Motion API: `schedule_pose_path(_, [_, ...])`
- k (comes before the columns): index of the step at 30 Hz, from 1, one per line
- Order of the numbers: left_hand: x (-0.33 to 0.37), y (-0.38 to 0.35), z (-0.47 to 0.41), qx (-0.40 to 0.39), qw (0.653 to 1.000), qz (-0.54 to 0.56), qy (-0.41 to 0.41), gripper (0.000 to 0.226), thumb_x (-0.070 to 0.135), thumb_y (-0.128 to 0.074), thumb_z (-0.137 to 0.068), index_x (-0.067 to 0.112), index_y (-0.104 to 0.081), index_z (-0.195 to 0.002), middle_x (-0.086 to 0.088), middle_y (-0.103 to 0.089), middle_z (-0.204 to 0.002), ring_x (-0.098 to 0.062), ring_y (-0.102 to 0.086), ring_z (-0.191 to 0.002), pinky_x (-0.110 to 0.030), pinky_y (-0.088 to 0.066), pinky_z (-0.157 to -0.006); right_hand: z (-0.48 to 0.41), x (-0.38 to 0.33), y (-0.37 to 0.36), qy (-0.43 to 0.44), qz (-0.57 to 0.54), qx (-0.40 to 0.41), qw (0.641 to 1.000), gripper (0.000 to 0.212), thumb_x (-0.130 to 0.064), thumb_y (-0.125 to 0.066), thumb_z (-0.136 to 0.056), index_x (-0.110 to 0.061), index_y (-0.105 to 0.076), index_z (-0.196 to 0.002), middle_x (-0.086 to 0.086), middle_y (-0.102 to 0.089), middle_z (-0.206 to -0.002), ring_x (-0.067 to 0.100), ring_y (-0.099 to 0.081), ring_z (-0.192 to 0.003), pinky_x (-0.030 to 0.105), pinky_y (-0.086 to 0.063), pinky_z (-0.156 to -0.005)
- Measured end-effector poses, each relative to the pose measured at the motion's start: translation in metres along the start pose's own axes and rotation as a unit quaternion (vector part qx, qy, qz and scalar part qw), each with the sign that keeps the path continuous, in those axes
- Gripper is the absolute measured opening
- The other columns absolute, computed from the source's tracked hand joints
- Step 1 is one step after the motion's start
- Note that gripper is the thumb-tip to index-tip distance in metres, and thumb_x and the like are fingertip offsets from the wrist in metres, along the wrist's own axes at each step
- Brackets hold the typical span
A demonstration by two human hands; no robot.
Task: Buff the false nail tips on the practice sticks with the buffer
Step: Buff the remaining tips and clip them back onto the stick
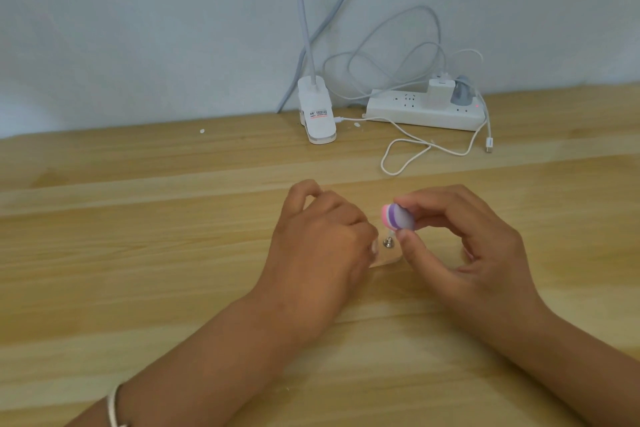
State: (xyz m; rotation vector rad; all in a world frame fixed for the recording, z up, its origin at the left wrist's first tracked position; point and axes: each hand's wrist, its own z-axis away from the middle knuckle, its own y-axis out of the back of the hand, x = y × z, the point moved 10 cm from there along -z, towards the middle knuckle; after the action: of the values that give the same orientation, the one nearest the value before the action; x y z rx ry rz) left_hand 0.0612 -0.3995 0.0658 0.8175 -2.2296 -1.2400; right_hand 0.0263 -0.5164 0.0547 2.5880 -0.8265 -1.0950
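The right hand grip pinches the buffer at 12 o'clock of the practice stick, so buffing looks unfinished (left hand grip: cannot tell).

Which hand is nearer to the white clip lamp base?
Left. The left hand lies straight in front of the clip lamp base; the right hand, pinching the buffer, is farther right.

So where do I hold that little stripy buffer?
Pinch the buffer by its right end, thumb under and fingers over, coming from the right like the right hand. It is a small block, so that probably leaves its left end free for rubbing.
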Motion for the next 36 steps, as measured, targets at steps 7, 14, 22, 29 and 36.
schedule_pose_path(7, [-0.005, 0.037, 0.029, 0.097, 0.929, 0.349, 0.078, 0.006, 0.024, -0.077, -0.071, 0.026, -0.071, -0.073, 0.016, -0.073, -0.079, -0.003, -0.065, -0.067, -0.02, -0.049, -0.062, -0.002, -0.004, 0.003, 0.0, -0.026, 0.013, 1.0, 0.025, -0.002, -0.068, -0.087, -0.014, -0.068, -0.109, -0.011, -0.066, -0.107, 0.014, -0.068, -0.095, 0.014, -0.049, -0.085])
schedule_pose_path(14, [-0.015, -0.026, 0.066, -0.064, 0.763, 0.601, 0.228, 0.015, 0.037, -0.079, -0.069, 0.027, -0.079, -0.081, -0.003, -0.075, -0.079, -0.01, -0.068, -0.069, -0.024, -0.05, -0.05, 0.001, -0.01, -0.003, -0.031, -0.074, 0.018, 0.997, 0.026, -0.006, -0.066, -0.089, -0.019, -0.066, -0.112, -0.011, -0.066, -0.107, 0.016, -0.068, -0.096, 0.021, -0.053, -0.084])
schedule_pose_path(22, [-0.026, -0.02, 0.065, -0.026, 0.804, 0.548, 0.229, 0.018, 0.013, -0.07, -0.076, 0.029, -0.078, -0.08, 0.006, -0.067, -0.073, -0.005, -0.06, -0.056, -0.018, -0.048, -0.051, 0.024, -0.056, -0.026, 0.162, 0.028, -0.067, 0.984, 0.026, -0.003, -0.061, -0.092, -0.006, -0.068, -0.116, 0.008, -0.066, -0.11, 0.018, -0.065, -0.101, 0.026, -0.051, -0.087])
schedule_pose_path(29, [-0.032, -0.024, 0.07, -0.026, 0.783, 0.573, 0.241, 0.013, 0.023, -0.074, -0.077, 0.024, -0.079, -0.089, -0.003, -0.064, -0.079, -0.01, -0.06, -0.065, -0.023, -0.051, -0.052, 0.025, -0.051, -0.031, 0.158, 0.043, -0.104, 0.981, 0.03, 0.001, -0.058, -0.092, -0.006, -0.067, -0.12, 0.009, -0.065, -0.114, 0.018, -0.064, -0.103, 0.028, -0.052, -0.088])
schedule_pose_path(36, [-0.034, -0.023, 0.071, -0.027, 0.777, 0.578, 0.249, 0.011, 0.027, -0.078, -0.078, 0.024, -0.08, -0.089, -0.001, -0.063, -0.078, -0.009, -0.059, -0.059, -0.023, -0.051, -0.048, 0.024, -0.047, -0.028, 0.15, 0.085, -0.109, 0.979, 0.033, 0.01, -0.063, -0.087, -0.004, -0.07, -0.117, 0.009, -0.067, -0.112, 0.017, -0.065, -0.1, 0.025, -0.051, -0.088])
